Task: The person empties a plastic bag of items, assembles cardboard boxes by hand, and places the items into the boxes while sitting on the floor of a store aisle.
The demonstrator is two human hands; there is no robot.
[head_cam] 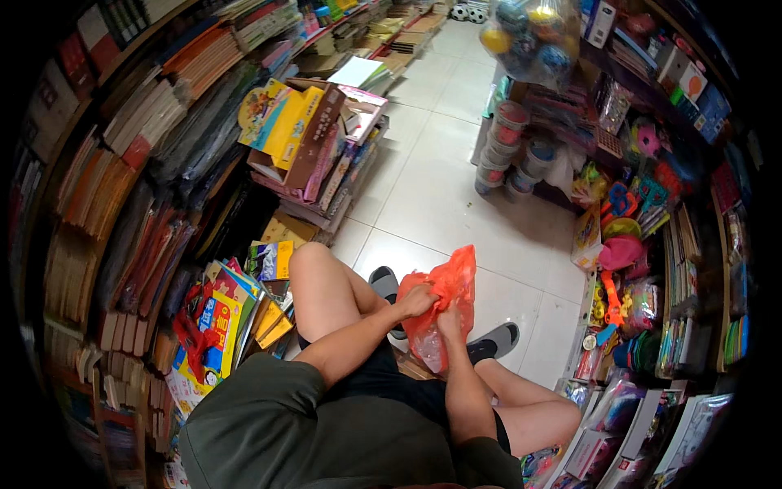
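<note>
An orange-red plastic bag (459, 275) hangs between my knees, its upper part gathered and crumpled. My left hand (419, 301) is closed on the bag's gathered film at its left side. Close beside it, slightly lower and to the right, my right hand (451, 324) grips the same bag. Something pale and shiny shows through the lower part of the bag; what it is I cannot tell. My fingertips are partly hidden in the folds.
Shelves of stacked books (98, 189) line the left. Piled books (223, 330) with a red plastic bag (198, 330) lie beside my left knee. A cardboard box (314, 137) tops another stack. Lidded tubs (504, 140) stand ahead; packaged toys (620, 253) fill the right shelves.
</note>
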